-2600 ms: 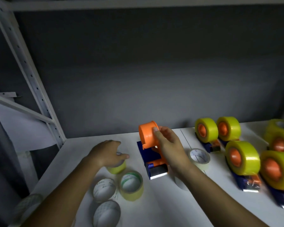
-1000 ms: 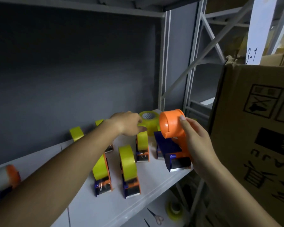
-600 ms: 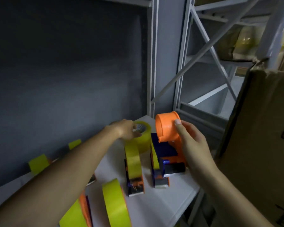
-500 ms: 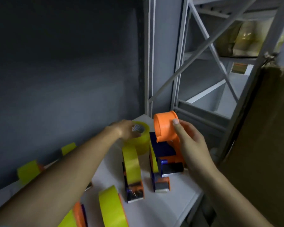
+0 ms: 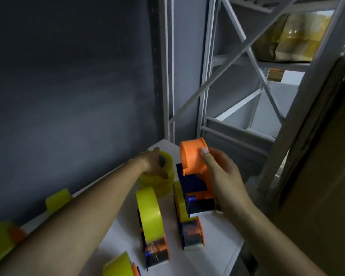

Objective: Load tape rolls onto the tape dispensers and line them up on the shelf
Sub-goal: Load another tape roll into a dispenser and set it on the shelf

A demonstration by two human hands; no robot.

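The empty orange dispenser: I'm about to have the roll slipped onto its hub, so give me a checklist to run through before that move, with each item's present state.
1. Right hand grips the empty tape dispenser: ok, held off the shelf.
2. Orange hub bare, ready for a roll: ok.
3. Left hand has hold of the top yellow tape roll on the stack: ok, fingers over its rim and core.
4. Roll lifted free of the stack: not ok, it sits on the rolls beneath.
5. Roll core lined up with the hub: not ok, the roll lies flat beside the dispenser.
6. Tape winding direction right for the cutter: cannot tell.
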